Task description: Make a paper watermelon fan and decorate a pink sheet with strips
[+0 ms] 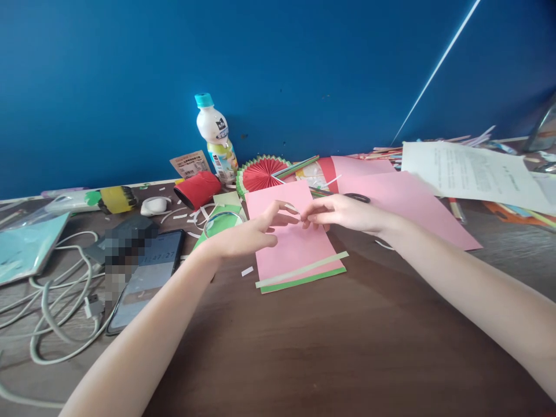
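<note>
My left hand [256, 230] is over a pink sheet of paper [299, 246], its fingers stretched to the right and the thumb apart from them. From the other side my right hand [332, 212] reaches in with its fingers bent and the tips close together. Anything between those tips is too small to make out. The fingertips of both hands almost meet above the pink sheet. Across the sheet's near edge lies a pale green paper strip [304, 269], and a green sheet [304, 280] shows from underneath.
A red and green folded paper fan [263, 174], a drink bottle [216, 139] and a red cup-like piece [197, 190] stand behind. A phone [150, 278] and white cables [47, 289] lie left. On the right are pink paper [412, 205] and a printed sheet [473, 174].
</note>
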A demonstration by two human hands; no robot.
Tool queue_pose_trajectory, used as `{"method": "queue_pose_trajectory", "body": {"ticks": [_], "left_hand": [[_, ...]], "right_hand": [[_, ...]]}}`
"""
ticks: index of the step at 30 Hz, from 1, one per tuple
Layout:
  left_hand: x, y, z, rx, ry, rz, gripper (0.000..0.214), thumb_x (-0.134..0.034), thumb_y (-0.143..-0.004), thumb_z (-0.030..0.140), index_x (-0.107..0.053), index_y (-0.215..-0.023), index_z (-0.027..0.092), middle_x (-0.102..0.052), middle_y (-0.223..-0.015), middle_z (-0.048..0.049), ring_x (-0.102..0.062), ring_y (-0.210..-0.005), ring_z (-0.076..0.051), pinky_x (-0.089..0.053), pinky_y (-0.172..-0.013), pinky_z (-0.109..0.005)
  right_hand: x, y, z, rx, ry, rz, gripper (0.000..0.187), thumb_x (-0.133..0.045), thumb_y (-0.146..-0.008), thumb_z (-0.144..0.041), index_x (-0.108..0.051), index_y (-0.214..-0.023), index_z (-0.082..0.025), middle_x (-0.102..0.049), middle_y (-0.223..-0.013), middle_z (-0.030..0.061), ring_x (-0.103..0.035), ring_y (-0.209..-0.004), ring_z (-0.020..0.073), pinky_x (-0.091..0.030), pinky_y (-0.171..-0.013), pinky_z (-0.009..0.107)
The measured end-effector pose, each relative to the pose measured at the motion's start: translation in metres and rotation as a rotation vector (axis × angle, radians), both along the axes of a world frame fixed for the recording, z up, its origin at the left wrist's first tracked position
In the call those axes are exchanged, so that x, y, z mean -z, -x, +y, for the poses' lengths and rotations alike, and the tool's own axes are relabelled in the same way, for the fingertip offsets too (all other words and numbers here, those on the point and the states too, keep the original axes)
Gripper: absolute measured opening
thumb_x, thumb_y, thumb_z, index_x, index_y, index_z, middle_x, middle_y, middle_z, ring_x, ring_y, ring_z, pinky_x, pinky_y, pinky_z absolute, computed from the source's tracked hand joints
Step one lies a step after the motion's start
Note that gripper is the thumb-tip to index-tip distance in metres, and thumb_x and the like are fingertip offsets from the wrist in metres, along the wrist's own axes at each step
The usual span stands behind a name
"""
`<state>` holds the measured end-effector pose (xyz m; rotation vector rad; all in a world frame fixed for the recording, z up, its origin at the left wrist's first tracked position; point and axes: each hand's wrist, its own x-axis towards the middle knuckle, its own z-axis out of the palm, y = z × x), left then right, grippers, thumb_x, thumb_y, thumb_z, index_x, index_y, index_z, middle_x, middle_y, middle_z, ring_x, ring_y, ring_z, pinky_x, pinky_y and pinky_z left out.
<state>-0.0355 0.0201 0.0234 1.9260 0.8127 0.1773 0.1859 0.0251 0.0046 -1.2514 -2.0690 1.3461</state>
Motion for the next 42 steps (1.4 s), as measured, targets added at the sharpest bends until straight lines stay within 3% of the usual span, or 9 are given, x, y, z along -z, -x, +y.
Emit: {"method": "queue_pose_trajectory", "body": {"ticks": [7, 10, 15, 22, 27, 32, 37, 42], "left_hand": [[0.005, 0.006, 0.004, -0.022, -0.038, 0.024, 0.062, -0.037, -0.065, 0.005, -0.029, -0.122, 0.027, -0.045, -0.133, -0.0046, -0.036, -0.128, -0.015, -0.032, -0.102, -0.038], [-0.001, 0.010, 0.005, -0.038, -0.142, 0.106, 0.058, -0.036, -0.068, 0.006, -0.040, -0.122, 0.026, -0.046, -0.133, -0.0017, -0.037, -0.126, -0.018, -0.033, -0.102, -0.037], [-0.016, 0.008, 0.001, -0.029, -0.259, 0.295, 0.050, -0.037, -0.073, 0.011, -0.057, -0.115, 0.030, -0.054, -0.127, 0.0070, -0.044, -0.121, -0.018, -0.033, -0.101, -0.030], [-0.016, 0.008, 0.000, -0.034, -0.337, 0.562, 0.037, -0.037, -0.074, 0.019, -0.067, -0.095, 0.026, -0.064, -0.108, 0.0029, -0.057, -0.097, -0.016, -0.042, -0.083, -0.024], [-0.009, 0.003, 0.001, 0.064, -0.236, 0.511, 0.027, -0.041, -0.074, 0.025, -0.065, -0.088, 0.023, -0.067, -0.091, 0.0027, -0.059, -0.081, -0.013, -0.042, -0.066, -0.020], [0.007, -0.006, -0.003, 0.153, -0.089, 0.494, 0.021, -0.044, -0.072, 0.026, -0.061, -0.083, 0.021, -0.066, -0.081, 0.0012, -0.058, -0.071, -0.012, -0.039, -0.056, -0.019], [0.017, -0.007, -0.004, 0.210, -0.147, 0.490, 0.020, -0.046, -0.071, 0.028, -0.061, -0.083, 0.022, -0.063, -0.082, 0.0024, -0.055, -0.069, -0.012, -0.038, -0.055, -0.020], [0.015, -0.012, -0.009, 0.217, -0.173, 0.494, 0.016, -0.045, -0.071, 0.027, -0.059, -0.077, 0.020, -0.060, -0.074, 0.0029, -0.052, -0.064, -0.010, -0.035, -0.054, -0.020]], "right_hand": [[0.000, 0.000, -0.001, -0.011, 0.067, 0.073, 0.018, -0.054, -0.078, -0.030, -0.060, -0.083, -0.015, -0.063, -0.079, 0.0058, -0.057, -0.076, 0.0147, -0.042, -0.065, 0.027], [-0.007, -0.005, 0.001, 0.003, 0.048, 0.040, 0.014, -0.055, -0.076, -0.029, -0.058, -0.075, -0.015, -0.059, -0.070, 0.0028, -0.054, -0.070, 0.0132, -0.041, -0.063, 0.026], [-0.024, -0.012, -0.002, -0.133, 0.056, -0.068, 0.013, -0.054, -0.075, -0.028, -0.057, -0.069, -0.017, -0.056, -0.066, 0.0005, -0.051, -0.066, 0.0123, -0.039, -0.063, 0.026], [-0.032, -0.013, -0.006, -0.312, 0.139, -0.174, 0.013, -0.054, -0.075, -0.028, -0.056, -0.070, -0.016, -0.057, -0.067, 0.0010, -0.051, -0.067, 0.0124, -0.036, -0.060, 0.025], [-0.023, -0.006, -0.007, -0.490, 0.254, -0.194, 0.013, -0.050, -0.078, -0.026, -0.053, -0.071, -0.015, -0.059, -0.065, 0.0008, -0.051, -0.061, 0.0108, -0.036, -0.055, 0.024], [-0.005, 0.002, -0.005, -0.521, 0.287, -0.205, 0.023, -0.054, -0.078, -0.038, -0.053, -0.074, -0.016, -0.059, -0.065, 0.0003, -0.055, -0.059, 0.0115, -0.038, -0.052, 0.023], [0.007, 0.002, -0.002, -0.520, 0.333, -0.240, 0.024, -0.057, -0.077, -0.038, -0.053, -0.072, -0.015, -0.058, -0.065, 0.0000, -0.056, -0.058, 0.0108, -0.042, -0.054, 0.023], [0.010, 0.002, -0.001, -0.504, 0.362, -0.217, 0.019, -0.057, -0.076, -0.033, -0.055, -0.071, -0.014, -0.057, -0.063, -0.0007, -0.056, -0.058, 0.0111, -0.047, -0.059, 0.025]]}}
